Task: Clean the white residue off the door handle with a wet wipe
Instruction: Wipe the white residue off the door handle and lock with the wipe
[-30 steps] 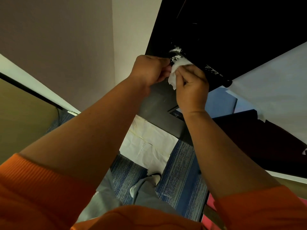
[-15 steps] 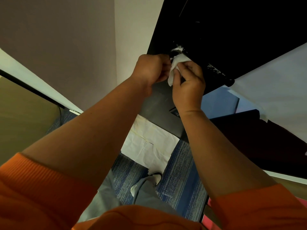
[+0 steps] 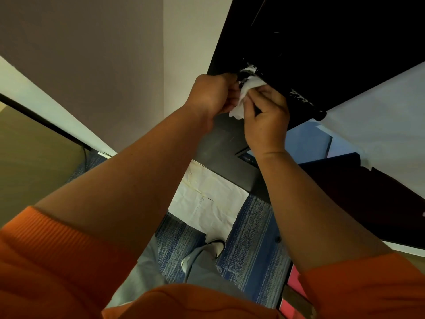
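- OK, right grip (image 3: 266,111): clamped on the wipe (image 3: 247,93), thumb and fingers pinching the bunched white cloth from its lower right.
- Wipe sits between the two grips, pressed against the handle (image 3: 303,103) at the end nearest them. Its loose tail hangs down just left of the right grip's thumb.
- Left grip (image 3: 212,93): fingers curled tight, knuckles touching the wipe's left edge at that handle end. Whether they clamp the wipe, the handle or nothing: cannot tell, fingertips hidden.
- Handle: dark bar on the dark door (image 3: 322,42). It runs from just above the grips off to the right, past the right grip, and ends in a rounded tip.
- Residue (image 3: 249,69): white blob directly above the wipe, just above both grips. More white flecks on the bar, right of the right grip.
- Both forearms bare, reaching up to the door; orange sleeves (image 3: 46,261) at the bottom edge of view.
- Far below the grips: blue carpet (image 3: 250,245), a creased white paper sheet (image 3: 209,196) lying on it, and one shoe (image 3: 216,246) under a grey trouser leg.
- Left of the left grip: plain wall (image 3: 103,65), well apart.
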